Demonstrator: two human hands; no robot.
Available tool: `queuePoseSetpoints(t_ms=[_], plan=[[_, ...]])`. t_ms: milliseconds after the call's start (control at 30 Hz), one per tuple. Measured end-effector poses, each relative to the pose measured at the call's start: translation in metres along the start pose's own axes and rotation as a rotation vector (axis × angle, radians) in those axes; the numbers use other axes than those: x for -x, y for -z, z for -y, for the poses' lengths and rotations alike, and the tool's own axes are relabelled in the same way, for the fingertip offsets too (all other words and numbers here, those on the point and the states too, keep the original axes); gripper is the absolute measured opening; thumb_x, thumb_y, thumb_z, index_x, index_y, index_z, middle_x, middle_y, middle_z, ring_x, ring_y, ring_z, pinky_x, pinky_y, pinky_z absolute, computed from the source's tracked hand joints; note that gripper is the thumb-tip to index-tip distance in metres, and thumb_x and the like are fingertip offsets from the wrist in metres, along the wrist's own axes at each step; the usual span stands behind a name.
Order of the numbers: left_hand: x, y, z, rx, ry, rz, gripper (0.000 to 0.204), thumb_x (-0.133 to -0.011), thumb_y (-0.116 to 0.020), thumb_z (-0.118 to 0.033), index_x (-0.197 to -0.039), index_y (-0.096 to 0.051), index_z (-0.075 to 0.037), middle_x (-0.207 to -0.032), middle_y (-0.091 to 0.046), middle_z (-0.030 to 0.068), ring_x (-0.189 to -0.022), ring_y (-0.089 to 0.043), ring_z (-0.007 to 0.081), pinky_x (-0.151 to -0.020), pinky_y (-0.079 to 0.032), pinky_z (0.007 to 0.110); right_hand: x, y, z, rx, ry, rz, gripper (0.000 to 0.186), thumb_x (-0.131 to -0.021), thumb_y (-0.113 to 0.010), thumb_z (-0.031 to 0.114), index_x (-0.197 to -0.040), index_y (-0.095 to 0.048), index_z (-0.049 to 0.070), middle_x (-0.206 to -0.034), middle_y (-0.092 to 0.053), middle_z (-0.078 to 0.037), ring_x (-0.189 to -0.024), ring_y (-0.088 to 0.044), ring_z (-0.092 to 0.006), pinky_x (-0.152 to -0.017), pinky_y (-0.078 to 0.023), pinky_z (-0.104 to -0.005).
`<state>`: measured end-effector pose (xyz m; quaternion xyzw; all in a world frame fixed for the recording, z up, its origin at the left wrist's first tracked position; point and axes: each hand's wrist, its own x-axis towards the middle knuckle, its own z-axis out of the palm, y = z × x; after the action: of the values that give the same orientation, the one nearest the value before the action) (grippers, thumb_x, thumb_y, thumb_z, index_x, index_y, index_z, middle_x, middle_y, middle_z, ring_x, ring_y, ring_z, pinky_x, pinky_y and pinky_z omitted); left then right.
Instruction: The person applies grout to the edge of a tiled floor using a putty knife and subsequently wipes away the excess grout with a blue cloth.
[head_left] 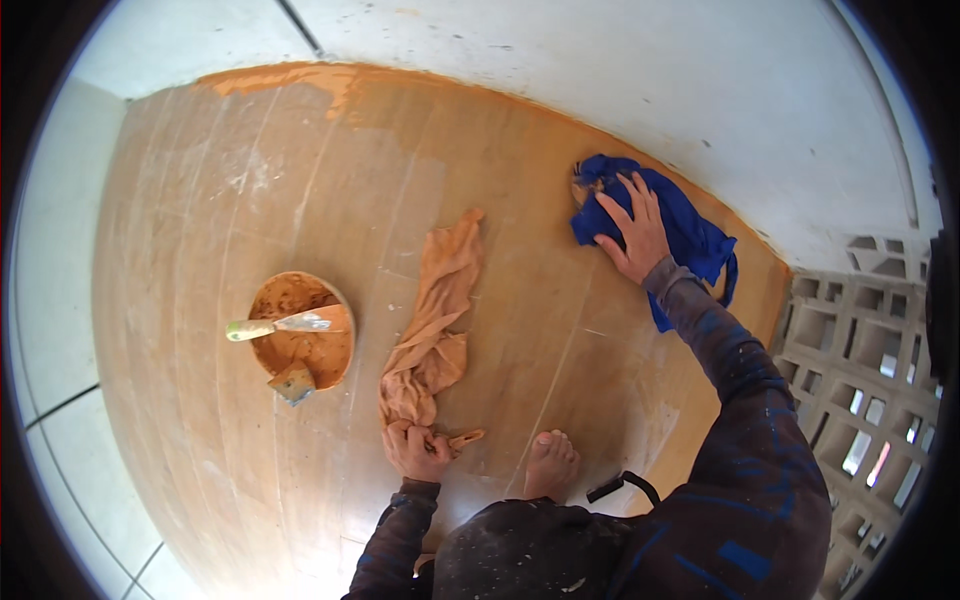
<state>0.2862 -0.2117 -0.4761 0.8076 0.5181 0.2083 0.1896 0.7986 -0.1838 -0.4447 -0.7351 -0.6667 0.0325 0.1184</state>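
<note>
My right hand [633, 226] lies with fingers spread on a crumpled blue cloth [683, 221], pressing it to the floor close to the wall. A brownish-orange stain marks the cloth near my fingertips. Lower down, my left hand [415, 449] is closed on the near end of an orange-stained cloth [440, 310], which stretches away from me across the floor. To the left of that cloth stands a round tub [350, 345] of orange paste. A putty knife [285, 324] with a pale green handle rests across it, and a small sponge-like block [293, 383] sits at its near rim.
The wood-look floor [540, 330] has whitish smears and orange paste along the far wall [600, 60]. A perforated block screen [865, 370] borders the right side. White tiles [60, 300] lie at the left. My bare foot [551, 463] is near a black strap [625, 485].
</note>
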Motion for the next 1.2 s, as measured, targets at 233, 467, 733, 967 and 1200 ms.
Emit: queuePoseSetpoints(t_ms=[233,467,733,967,1200], plan=[[-0.001,0.012,0.002,-0.001,0.029,0.048,0.02,-0.066,-0.071,-0.01,-0.075,-0.054,-0.014,-0.095,-0.054,0.0095,-0.087,-0.055,0.0348,-0.072,-0.046,0.048,-0.242,-0.076,0.145,0.028,0.264,-0.223,0.063,-0.096,-0.068,0.046,-0.154,-0.047,0.032,-0.159,-0.043,-0.017,-0.143,-0.042,-0.0379,-0.104,-0.038,-0.059],[-0.004,0.003,0.001,0.003,0.017,0.065,0.022,-0.066,-0.077,-0.016,-0.076,-0.057,-0.016,-0.096,-0.056,0.0066,-0.087,-0.056,0.0326,-0.073,-0.047,0.046,-0.422,-0.113,0.228,0.048,0.226,-0.268,0.056,-0.098,-0.065,0.049,-0.151,-0.052,0.035,-0.143,-0.056,-0.01,-0.129,-0.052,-0.0314,-0.1,-0.039,-0.0549],[0.006,0.032,0.022,0.127,-0.078,0.079,0.023,-0.066,-0.076,-0.018,-0.085,-0.062,-0.017,-0.1,-0.06,0.0072,-0.085,-0.059,0.0309,-0.074,-0.047,0.046,-0.314,-0.069,0.171,0.058,0.505,-0.089,0.053,-0.097,-0.068,0.034,-0.147,-0.055,0.025,-0.127,-0.058,-0.016,-0.12,-0.054,-0.035,-0.095,-0.046,-0.0494],[-0.019,0.093,0.143,-0.009,0.241,-0.416,0.029,-0.102,-0.047,-0.033,-0.1,-0.045,-0.004,-0.101,-0.052,0.0169,-0.093,-0.052,0.0291,-0.086,-0.041,0.043,-0.396,-0.086,0.176,0.151,0.646,-0.084,0.052,-0.1,-0.066,0.03,-0.15,-0.051,0.026,-0.126,-0.057,-0.015,-0.119,-0.054,-0.0335,-0.093,-0.045,-0.0479],[-0.221,0.156,0.331,0.453,0.429,-0.568,0.03,-0.103,-0.053,-0.011,-0.13,-0.047,-0.001,-0.115,-0.051,0.0098,-0.097,-0.049,0.0163,-0.086,-0.045,0.033,-0.539,-0.138,0.281,0.16,0.66,-0.14,0.048,-0.102,-0.063,0.032,-0.147,-0.05,0.022,-0.12,-0.057,-0.012,-0.115,-0.056,-0.0314,-0.092,-0.047,-0.0443]])
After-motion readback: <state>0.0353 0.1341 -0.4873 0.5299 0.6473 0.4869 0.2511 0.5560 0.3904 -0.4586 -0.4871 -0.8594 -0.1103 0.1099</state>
